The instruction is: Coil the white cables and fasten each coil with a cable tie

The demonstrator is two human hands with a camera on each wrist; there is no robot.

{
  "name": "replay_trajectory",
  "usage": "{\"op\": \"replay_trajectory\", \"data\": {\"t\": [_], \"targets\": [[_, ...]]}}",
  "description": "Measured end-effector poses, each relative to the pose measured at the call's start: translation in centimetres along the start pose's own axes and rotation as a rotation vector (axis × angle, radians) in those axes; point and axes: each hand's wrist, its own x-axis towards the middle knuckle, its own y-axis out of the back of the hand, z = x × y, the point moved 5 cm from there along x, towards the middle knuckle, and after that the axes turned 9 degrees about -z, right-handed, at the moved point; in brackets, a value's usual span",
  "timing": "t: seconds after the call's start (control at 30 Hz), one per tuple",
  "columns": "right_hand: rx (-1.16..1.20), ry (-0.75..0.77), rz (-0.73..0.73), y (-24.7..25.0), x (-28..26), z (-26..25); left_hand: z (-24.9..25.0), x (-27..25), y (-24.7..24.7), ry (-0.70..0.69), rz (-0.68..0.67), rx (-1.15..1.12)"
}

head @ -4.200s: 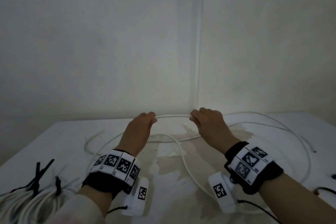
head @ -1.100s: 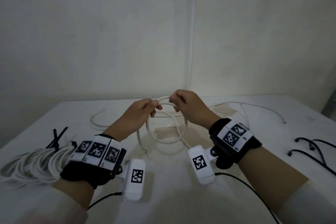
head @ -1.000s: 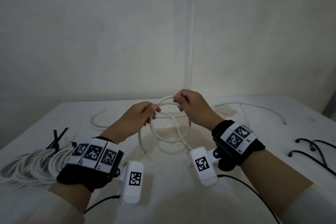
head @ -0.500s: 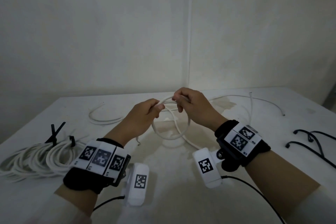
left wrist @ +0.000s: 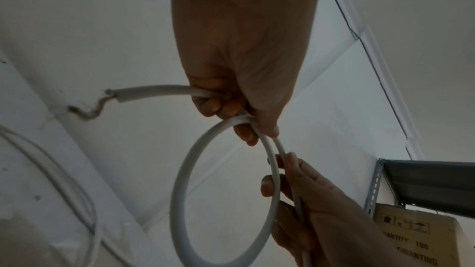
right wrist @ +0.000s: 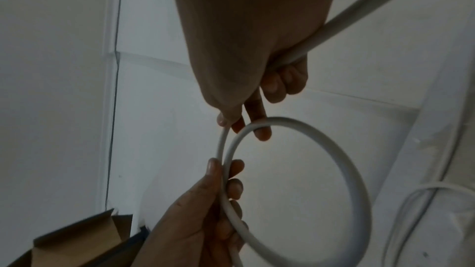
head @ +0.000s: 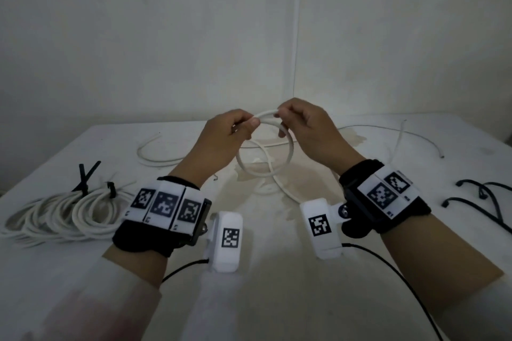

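A white cable [head: 289,153] is bent into a small loop held above the table [head: 277,299]. My left hand [head: 250,125] pinches the loop's top where the strands cross. In the left wrist view this left hand [left wrist: 253,129] grips the cable loop [left wrist: 183,172], and the short cut end [left wrist: 144,93] with bare wire sticks out to the left. My right hand [head: 279,117] pinches the cable just beside it. In the right wrist view the right hand [right wrist: 240,124] holds a second strand against the cable loop [right wrist: 342,155]. The remaining cable trails down onto the table.
A pile of coiled white cables [head: 69,216] fastened with black ties [head: 84,178] lies at the left. Loose black cable ties [head: 482,196] lie at the right edge. Other loose white cables [head: 155,159] run across the far side of the table near the wall.
The cable, stretched flat between both hands 4.2 s ago, is now a lifted loop. Over the last second the hands came closer together at the loop's top and rose slightly.
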Motion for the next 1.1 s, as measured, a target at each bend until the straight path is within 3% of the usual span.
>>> {"op": "replay_trajectory", "data": {"t": [0.13,0.5,0.67,0.9,1.1], "targets": [[0.046,-0.003,0.092,0.8,0.7,1.1,-0.8,1.1,-0.4,0.006,-0.019,0.04],[0.12,-0.033,0.077,-0.9,3.4,5.1,-4.8,4.2,-2.2,0.056,0.046,-0.013],[0.221,-0.119,0.055,-1.4,3.7,7.6,-5.9,4.6,-2.6,0.064,0.112,-0.073],[0.24,-0.103,0.021,-1.2,3.6,7.4,-6.8,4.7,-3.3,0.101,0.216,-0.175],[0.255,-0.079,0.068,-0.7,3.4,7.3,-5.8,4.9,-2.8,0.059,0.175,-0.166]]}}
